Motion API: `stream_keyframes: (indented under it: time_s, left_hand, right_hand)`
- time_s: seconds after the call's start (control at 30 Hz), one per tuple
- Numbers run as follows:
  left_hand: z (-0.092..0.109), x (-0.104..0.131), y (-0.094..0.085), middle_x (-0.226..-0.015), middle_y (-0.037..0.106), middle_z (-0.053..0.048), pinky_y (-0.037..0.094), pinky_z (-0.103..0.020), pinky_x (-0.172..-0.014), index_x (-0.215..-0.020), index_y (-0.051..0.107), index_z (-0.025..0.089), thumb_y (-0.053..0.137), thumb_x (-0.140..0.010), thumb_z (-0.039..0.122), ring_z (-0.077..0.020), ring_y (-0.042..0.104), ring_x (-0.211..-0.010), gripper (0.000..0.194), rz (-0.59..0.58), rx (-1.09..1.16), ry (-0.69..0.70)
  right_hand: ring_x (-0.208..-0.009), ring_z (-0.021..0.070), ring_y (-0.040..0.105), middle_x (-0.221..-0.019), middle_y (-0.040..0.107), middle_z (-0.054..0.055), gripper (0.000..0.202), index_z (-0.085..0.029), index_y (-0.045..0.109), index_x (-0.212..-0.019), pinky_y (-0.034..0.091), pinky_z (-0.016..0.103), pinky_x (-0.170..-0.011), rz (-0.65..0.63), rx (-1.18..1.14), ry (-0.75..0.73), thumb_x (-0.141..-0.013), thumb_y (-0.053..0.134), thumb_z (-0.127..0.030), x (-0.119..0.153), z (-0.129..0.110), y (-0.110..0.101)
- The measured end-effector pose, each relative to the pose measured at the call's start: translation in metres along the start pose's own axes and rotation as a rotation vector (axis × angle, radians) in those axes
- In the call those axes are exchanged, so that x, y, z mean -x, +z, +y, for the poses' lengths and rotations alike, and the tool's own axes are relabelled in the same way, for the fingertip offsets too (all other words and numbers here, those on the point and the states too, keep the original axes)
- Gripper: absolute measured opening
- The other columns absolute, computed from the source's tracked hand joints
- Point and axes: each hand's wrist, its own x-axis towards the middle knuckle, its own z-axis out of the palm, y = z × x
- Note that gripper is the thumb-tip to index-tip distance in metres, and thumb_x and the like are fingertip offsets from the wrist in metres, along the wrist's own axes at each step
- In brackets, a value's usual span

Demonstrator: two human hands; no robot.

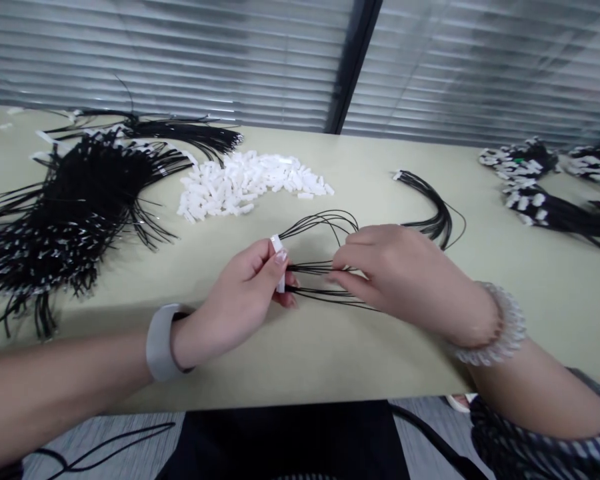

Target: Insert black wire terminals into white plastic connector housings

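Observation:
My left hand point(250, 280) pinches a long white plastic connector point(277, 244) between thumb and fingers, just above the table. Several thin black wires point(310, 268) run from the connector's right side in separate groups toward my right hand. The upper group bows into a loop. With fingers closed, my right hand point(390, 273) grips some of these black wires near their middle; my fingers hide exactly which ones. Beyond my left hand lies a loose heap of small white connectors point(250, 181).
A large pile of black wires point(85, 200) with bright metal ends covers the table's left side. A wired bundle point(433, 203) with a white connector lies behind my right hand. More bundles with white connectors point(527, 193) sit at far right. Window blinds point(180, 60) stand behind the table.

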Motion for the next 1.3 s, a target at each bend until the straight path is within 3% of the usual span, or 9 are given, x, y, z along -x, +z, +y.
stream_keyframes:
  time_s: [0.1,0.3,0.5,0.7,0.87,1.0,1.07,1.17,1.3]
  left_hand:
    - [-0.003,-0.001,-0.001,-0.068,0.052,0.003,0.049,-0.020,-0.056,-0.072,0.044,0.016,0.044,-0.084,0.039,-0.0063,0.055,-0.055,0.026,0.014,0.034,-0.005]
    - [-0.007,-0.004,-0.002,-0.069,0.052,0.003,0.049,-0.023,-0.058,-0.074,0.046,0.016,0.046,-0.083,0.039,-0.0076,0.054,-0.058,0.025,0.053,0.140,-0.025]
    - [-0.005,-0.004,-0.003,-0.067,0.051,0.003,0.048,-0.025,-0.059,-0.073,0.046,0.016,0.048,-0.083,0.034,-0.0074,0.053,-0.055,0.021,0.083,0.232,-0.023]
    - [-0.003,-0.005,-0.001,-0.067,0.050,0.003,0.047,-0.025,-0.059,-0.073,0.045,0.015,0.047,-0.084,0.032,-0.0066,0.053,-0.054,0.020,0.095,0.273,-0.028]
    - [0.002,-0.003,0.000,-0.066,0.048,0.003,0.047,-0.025,-0.061,-0.071,0.042,0.015,0.045,-0.085,0.033,-0.0071,0.052,-0.056,0.023,0.103,0.289,-0.060]
    - [0.003,-0.004,0.000,-0.068,0.049,0.002,0.047,-0.026,-0.061,-0.072,0.042,0.015,0.046,-0.084,0.031,-0.0071,0.053,-0.054,0.020,0.109,0.312,-0.061]
    - [0.002,-0.005,0.000,-0.069,0.049,0.002,0.048,-0.026,-0.061,-0.073,0.042,0.015,0.046,-0.084,0.030,-0.0071,0.053,-0.054,0.019,0.109,0.312,-0.055]
    - [0.000,-0.005,-0.001,-0.069,0.049,0.002,0.048,-0.025,-0.061,-0.072,0.042,0.015,0.045,-0.084,0.031,-0.0067,0.052,-0.054,0.021,0.102,0.286,-0.049]
    - [-0.002,-0.003,-0.001,-0.071,0.051,0.002,0.049,-0.023,-0.059,-0.074,0.044,0.015,0.045,-0.084,0.038,-0.0070,0.055,-0.057,0.025,0.050,0.160,-0.002]
  right_hand:
    - [-0.064,0.0130,0.051,-0.066,0.056,0.001,0.027,-0.022,0.063,-0.078,0.031,0.026,-0.058,-0.007,0.114,0.068,-0.086,0.040,-0.034,0.003,0.006,-0.002]
    - [-0.059,0.0107,0.051,-0.066,0.059,0.000,0.028,-0.021,0.054,-0.104,0.033,0.023,-0.056,0.233,0.107,0.329,-0.084,0.043,-0.036,0.012,0.022,-0.006]
    - [-0.051,0.0106,0.047,-0.059,0.054,-0.001,0.047,-0.020,0.048,-0.093,0.030,0.021,-0.048,-0.012,-0.007,0.323,-0.074,0.045,-0.063,0.007,0.015,0.004]
    - [-0.056,0.0142,0.052,-0.062,0.056,0.001,0.041,-0.014,0.040,-0.108,0.031,0.023,-0.049,0.103,0.095,0.365,-0.079,0.048,-0.042,0.000,0.009,0.019]
    - [-0.060,0.0140,0.055,-0.063,0.060,0.003,0.017,-0.016,0.059,-0.089,0.040,0.026,-0.057,0.296,0.195,0.436,-0.080,0.049,-0.025,0.004,0.029,0.010]
    - [-0.082,0.0174,0.056,-0.103,0.056,0.015,0.019,-0.013,0.068,-0.079,0.045,0.031,-0.068,0.740,0.284,0.341,-0.080,0.051,-0.023,0.014,0.049,0.000]
    - [-0.084,0.0214,0.055,-0.094,0.056,0.016,0.021,-0.014,0.069,-0.085,0.045,0.035,-0.068,0.912,0.282,0.371,-0.079,0.054,-0.027,0.017,0.051,-0.002]
    - [-0.078,0.0214,0.057,-0.077,0.058,0.010,0.021,-0.018,0.066,-0.092,0.046,0.037,-0.066,0.999,-0.119,0.407,-0.080,0.052,-0.028,0.015,0.045,-0.003]
    - [-0.099,0.0197,0.055,-0.106,0.056,0.008,0.025,-0.021,0.056,-0.104,0.049,0.034,-0.075,0.951,-0.913,0.355,-0.081,0.046,-0.021,0.006,0.035,-0.016]
